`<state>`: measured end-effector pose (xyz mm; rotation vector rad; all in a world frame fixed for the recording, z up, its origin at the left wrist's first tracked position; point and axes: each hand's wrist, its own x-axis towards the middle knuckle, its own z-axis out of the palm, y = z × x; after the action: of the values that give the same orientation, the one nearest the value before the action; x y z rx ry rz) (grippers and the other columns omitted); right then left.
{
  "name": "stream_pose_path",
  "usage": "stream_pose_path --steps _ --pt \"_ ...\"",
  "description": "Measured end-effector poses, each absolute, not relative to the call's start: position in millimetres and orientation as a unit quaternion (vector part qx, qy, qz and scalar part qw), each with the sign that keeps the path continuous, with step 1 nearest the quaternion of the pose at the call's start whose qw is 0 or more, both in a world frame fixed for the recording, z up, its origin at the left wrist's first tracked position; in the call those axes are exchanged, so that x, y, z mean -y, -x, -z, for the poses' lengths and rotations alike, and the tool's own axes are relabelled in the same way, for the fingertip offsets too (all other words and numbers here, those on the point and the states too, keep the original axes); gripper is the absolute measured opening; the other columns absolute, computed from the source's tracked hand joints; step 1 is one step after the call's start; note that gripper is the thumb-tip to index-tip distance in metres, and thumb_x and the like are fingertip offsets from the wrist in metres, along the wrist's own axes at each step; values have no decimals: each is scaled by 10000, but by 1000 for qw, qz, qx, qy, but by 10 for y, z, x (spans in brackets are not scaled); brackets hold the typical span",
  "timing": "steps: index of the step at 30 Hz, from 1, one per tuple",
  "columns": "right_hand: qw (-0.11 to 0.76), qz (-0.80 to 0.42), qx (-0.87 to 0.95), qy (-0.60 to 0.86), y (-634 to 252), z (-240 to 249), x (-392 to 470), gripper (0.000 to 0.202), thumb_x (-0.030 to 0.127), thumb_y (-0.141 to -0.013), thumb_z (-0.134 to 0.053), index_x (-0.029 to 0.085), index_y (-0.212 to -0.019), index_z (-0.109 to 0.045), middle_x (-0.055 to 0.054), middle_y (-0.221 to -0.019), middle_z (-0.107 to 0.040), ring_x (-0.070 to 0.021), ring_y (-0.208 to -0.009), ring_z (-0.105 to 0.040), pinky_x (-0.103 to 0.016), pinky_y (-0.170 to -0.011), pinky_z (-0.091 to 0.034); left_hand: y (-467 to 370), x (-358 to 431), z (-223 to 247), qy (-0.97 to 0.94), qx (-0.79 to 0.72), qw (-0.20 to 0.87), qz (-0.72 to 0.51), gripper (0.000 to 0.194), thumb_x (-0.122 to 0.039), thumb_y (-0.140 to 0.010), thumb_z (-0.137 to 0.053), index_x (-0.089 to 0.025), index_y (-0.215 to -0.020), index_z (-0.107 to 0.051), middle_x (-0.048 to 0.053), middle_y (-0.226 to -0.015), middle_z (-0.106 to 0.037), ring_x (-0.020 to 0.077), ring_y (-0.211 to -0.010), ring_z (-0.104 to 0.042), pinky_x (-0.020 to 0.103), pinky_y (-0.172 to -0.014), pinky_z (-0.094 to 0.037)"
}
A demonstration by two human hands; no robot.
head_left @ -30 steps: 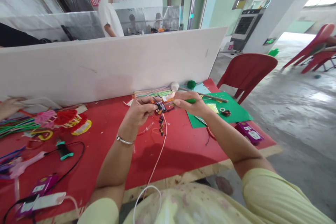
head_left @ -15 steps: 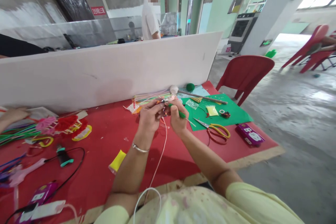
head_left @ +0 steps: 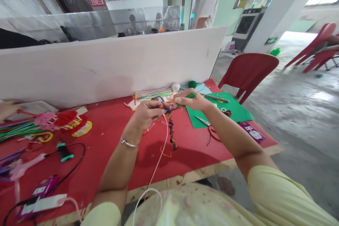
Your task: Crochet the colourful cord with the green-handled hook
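With our L hand (head_left: 145,114) pinching its top, a dark multicolour cord (head_left: 171,132) hangs over the desk (head_left: 192,150), a length apparently worked, top prob unfinished, our R hand (head_left: 194,102) gripping a green-handled tool (head_left: 190,95)

ahead: white board (head_left: 111,70) blocks | right: scissors (head_left: 203,120) | passable: red tabletop (head_left: 104,127) mid-left
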<state>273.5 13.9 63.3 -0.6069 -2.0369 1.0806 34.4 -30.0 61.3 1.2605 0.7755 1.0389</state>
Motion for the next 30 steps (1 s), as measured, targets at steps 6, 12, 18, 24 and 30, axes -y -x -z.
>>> stream_pose_path --steps 6,12,18,24,30 --pt "388 -303 847 202 -2777 -776 -69 406 445 -984 -675 171 -685 -705 -8 -649 -643 -115 -639 -563 -270 -613 -455 -324 312 -610 -624 -368 515 -459 218 -184 -674 -824 -162 -886 -867 10 -589 -648 87 -497 -474 237 -494 -355" --pt "411 6 897 161 -2688 -625 63 303 410 -1008 -644 232 -774 -715 -14 -662 -643 -164 -680 -554 -339 -695 -475 -466 317 -528 -594 -393 445 -542 113 -162 -682 -821 -165 -794 -840 29 -685 -709 119 -602 -596 238 -560 -460" --pt "494 268 795 230 -2480 -107 146 338 471 -917 -755 226 -1150 -761 -71 -868 -778 -224 -794 -633 -369 -689 -487 -694 333 -471 -432 -357 552 -618 285 -176 -581 -885 -165 -859 -821 -36 -583 -608 48 -463 -452 189 -438 -318" --pt "505 220 823 137 -2570 -110 37 320 441 -913 -768 255 -1174 -763 -63 -944 -803 -206 -831 -675 -351 -750 -566 -543 356 -542 -476 -346 597 -546 251 -180 -573 -875 -139 -816 -831 -1 -576 -631 61 -466 -467 201 -438 -318" --pt "420 169 873 179 -2659 -422 185 180 356 -980 -692 244 -1093 -775 -52 -856 -777 -200 -812 -674 -359 -775 -578 -383 331 -537 -560 -386 533 -504 226 -186 -630 -826 -150 -852 -852 5 -585 -643 74 -471 -439 232 -472 -313"
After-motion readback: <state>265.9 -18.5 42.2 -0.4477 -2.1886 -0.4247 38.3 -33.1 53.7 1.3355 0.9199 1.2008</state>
